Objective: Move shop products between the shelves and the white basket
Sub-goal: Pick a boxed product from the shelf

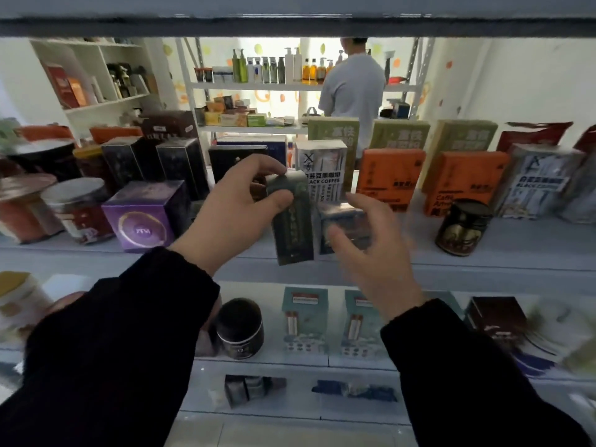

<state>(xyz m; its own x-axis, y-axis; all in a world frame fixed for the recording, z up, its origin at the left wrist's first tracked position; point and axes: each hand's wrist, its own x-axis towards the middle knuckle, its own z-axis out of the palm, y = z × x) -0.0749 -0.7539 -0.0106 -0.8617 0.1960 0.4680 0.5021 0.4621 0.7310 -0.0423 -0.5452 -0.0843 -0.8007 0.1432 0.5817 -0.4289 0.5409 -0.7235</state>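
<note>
blurred right hand (364, 256), grip perhaps open

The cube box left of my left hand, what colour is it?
Purple box, seen in the head view.

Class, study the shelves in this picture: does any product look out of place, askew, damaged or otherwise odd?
Mostly tidy, upright rows. One oddity: the dark green box is tilted, gripped at its top by the left hand at the shelf's front edge. The right hand is open beside it. Nothing looks spilled or damaged.

My left hand (237, 201) gripping a dark green box (292, 221) by its top above the grey shelf (483, 253), my right hand (367, 253) spread loose beside a blurred silver box (346, 224), orange cartons (390, 179) behind.
</note>
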